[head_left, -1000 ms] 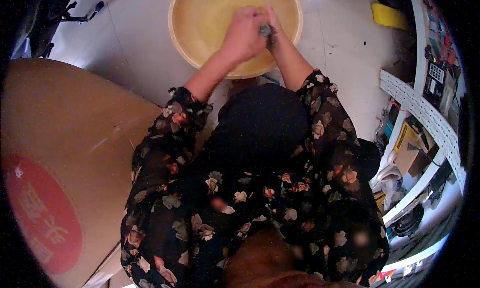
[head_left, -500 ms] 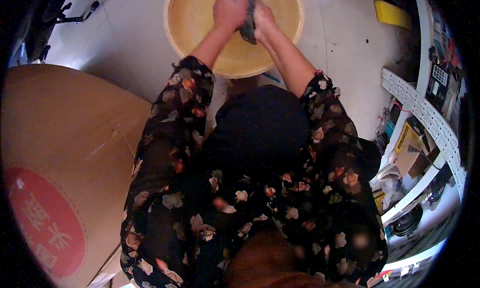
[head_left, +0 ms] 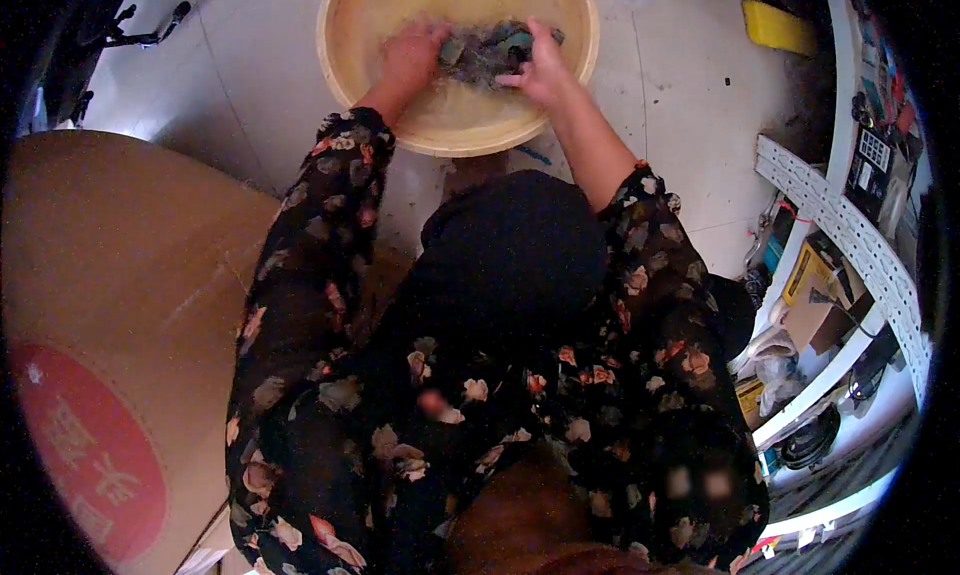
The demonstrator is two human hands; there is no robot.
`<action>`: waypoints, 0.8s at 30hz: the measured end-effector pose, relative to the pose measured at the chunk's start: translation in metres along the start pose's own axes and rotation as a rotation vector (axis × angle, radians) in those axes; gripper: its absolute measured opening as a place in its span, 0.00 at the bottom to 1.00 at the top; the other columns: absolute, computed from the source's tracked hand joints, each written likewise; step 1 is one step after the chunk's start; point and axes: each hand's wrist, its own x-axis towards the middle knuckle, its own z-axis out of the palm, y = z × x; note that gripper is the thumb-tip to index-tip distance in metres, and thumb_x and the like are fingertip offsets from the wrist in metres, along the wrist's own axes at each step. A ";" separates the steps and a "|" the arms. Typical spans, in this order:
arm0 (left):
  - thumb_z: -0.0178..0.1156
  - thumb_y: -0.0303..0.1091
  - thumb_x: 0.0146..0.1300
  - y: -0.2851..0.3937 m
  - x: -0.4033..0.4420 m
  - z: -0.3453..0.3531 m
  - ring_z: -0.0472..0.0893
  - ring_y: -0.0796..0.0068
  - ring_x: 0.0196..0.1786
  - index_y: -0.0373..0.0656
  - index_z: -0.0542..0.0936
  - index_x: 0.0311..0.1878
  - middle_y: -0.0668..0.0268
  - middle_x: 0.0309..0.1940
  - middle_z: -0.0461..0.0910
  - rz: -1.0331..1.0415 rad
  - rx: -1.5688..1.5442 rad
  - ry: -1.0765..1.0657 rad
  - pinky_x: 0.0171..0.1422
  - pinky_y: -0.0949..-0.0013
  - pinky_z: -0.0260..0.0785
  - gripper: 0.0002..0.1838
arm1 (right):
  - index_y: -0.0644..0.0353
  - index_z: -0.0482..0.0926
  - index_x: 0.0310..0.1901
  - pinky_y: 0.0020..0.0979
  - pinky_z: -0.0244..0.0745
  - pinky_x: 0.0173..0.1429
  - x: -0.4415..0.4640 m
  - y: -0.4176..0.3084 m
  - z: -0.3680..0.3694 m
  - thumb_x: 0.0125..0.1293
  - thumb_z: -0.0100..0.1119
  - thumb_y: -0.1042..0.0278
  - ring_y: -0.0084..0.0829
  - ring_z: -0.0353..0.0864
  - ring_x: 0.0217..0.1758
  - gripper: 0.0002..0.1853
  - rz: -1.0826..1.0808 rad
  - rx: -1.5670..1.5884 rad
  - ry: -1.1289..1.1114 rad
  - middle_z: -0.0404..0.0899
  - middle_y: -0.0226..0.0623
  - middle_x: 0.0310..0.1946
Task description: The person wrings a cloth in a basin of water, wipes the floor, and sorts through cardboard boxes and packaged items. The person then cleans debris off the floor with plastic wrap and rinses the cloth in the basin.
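A wet dark grey-green cloth [head_left: 485, 55] is spread out in the water of a yellow basin [head_left: 327, 65]. My left hand [head_left: 412, 57] holds the cloth's left end low at the water, its fingers partly blurred by splashing. On the other side, my right hand [head_left: 543, 70] grips the right end, with thumb and fingers spread around the fabric. Splashed water blurs the outline of the cloth between the two hands.
To the left stands a large cardboard box [head_left: 130, 235] with a red oval print. A white perforated metal strip [head_left: 850, 220] and cluttered shelves stand on the right. A yellow object [head_left: 778, 27] lies at upper right, and a dark blue stick [head_left: 533, 155] is on the floor.
The bunched cloth, squeezed between both hands before, is now lower and spread sideways in the water. My hands have moved apart, the left one leftward, and the water is stirred up.
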 end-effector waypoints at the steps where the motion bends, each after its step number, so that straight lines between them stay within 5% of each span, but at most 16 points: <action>1: 0.65 0.45 0.52 -0.006 0.006 -0.001 0.78 0.55 0.52 0.54 0.74 0.59 0.53 0.48 0.79 -0.128 -0.135 -0.110 0.55 0.56 0.70 0.29 | 0.46 0.56 0.67 0.70 0.59 0.59 0.005 0.002 0.002 0.67 0.42 0.36 0.51 0.65 0.65 0.33 0.014 0.025 -0.066 0.60 0.38 0.66; 4: 0.67 0.44 0.47 0.016 0.029 0.000 0.78 0.54 0.49 0.52 0.76 0.55 0.55 0.46 0.79 -0.246 -0.582 -0.194 0.52 0.56 0.71 0.29 | 0.51 0.62 0.64 0.65 0.64 0.59 0.009 0.007 0.012 0.66 0.41 0.35 0.48 0.69 0.61 0.33 0.124 0.107 -0.031 0.67 0.39 0.62; 7: 0.66 0.41 0.47 0.102 0.010 -0.085 0.80 0.52 0.40 0.50 0.78 0.52 0.57 0.39 0.80 -0.119 -0.511 0.020 0.46 0.56 0.74 0.25 | 0.56 0.70 0.57 0.54 0.69 0.60 -0.005 0.002 0.026 0.65 0.43 0.34 0.45 0.74 0.56 0.33 0.034 0.306 -0.109 0.75 0.40 0.54; 8: 0.66 0.43 0.48 0.124 0.001 -0.100 0.80 0.51 0.42 0.48 0.78 0.51 0.56 0.41 0.79 -0.108 -0.496 0.066 0.48 0.56 0.73 0.25 | 0.56 0.76 0.50 0.44 0.72 0.59 -0.006 -0.001 0.015 0.67 0.41 0.34 0.41 0.78 0.50 0.31 0.046 0.322 -0.221 0.79 0.40 0.46; 10: 0.66 0.48 0.49 0.152 -0.006 -0.120 0.78 0.50 0.45 0.44 0.78 0.48 0.53 0.45 0.76 -0.083 -0.449 0.179 0.51 0.56 0.72 0.25 | 0.53 0.75 0.51 0.40 0.71 0.58 0.012 -0.001 0.012 0.67 0.41 0.34 0.39 0.76 0.50 0.30 0.072 0.453 -0.630 0.78 0.35 0.47; 16: 0.64 0.48 0.51 0.140 0.009 -0.086 0.78 0.50 0.43 0.46 0.78 0.47 0.54 0.43 0.77 -0.160 -0.390 0.420 0.44 0.53 0.73 0.23 | 0.53 0.75 0.46 0.37 0.74 0.52 0.026 0.001 0.029 0.70 0.42 0.41 0.31 0.77 0.47 0.23 -0.046 0.368 -0.496 0.78 0.33 0.43; 19: 0.61 0.47 0.53 0.121 0.025 -0.083 0.79 0.49 0.41 0.44 0.79 0.44 0.50 0.40 0.79 -0.218 -0.408 0.398 0.43 0.52 0.73 0.20 | 0.54 0.75 0.45 0.38 0.75 0.50 0.001 -0.009 0.055 0.70 0.42 0.42 0.29 0.78 0.45 0.23 -0.049 0.253 -0.323 0.78 0.33 0.42; 22: 0.60 0.47 0.55 0.084 0.056 -0.074 0.80 0.47 0.40 0.40 0.80 0.39 0.46 0.38 0.80 -0.541 -0.272 0.107 0.43 0.51 0.72 0.19 | 0.55 0.75 0.45 0.38 0.77 0.47 -0.008 -0.014 0.064 0.70 0.43 0.44 0.28 0.79 0.43 0.22 -0.082 0.156 -0.183 0.79 0.33 0.41; 24: 0.59 0.48 0.56 0.060 0.059 -0.071 0.81 0.52 0.39 0.39 0.81 0.35 0.50 0.37 0.82 -0.631 -0.342 0.116 0.43 0.55 0.72 0.18 | 0.56 0.74 0.45 0.38 0.78 0.44 0.005 -0.007 0.056 0.69 0.45 0.44 0.28 0.80 0.40 0.22 -0.146 0.131 -0.134 0.79 0.33 0.39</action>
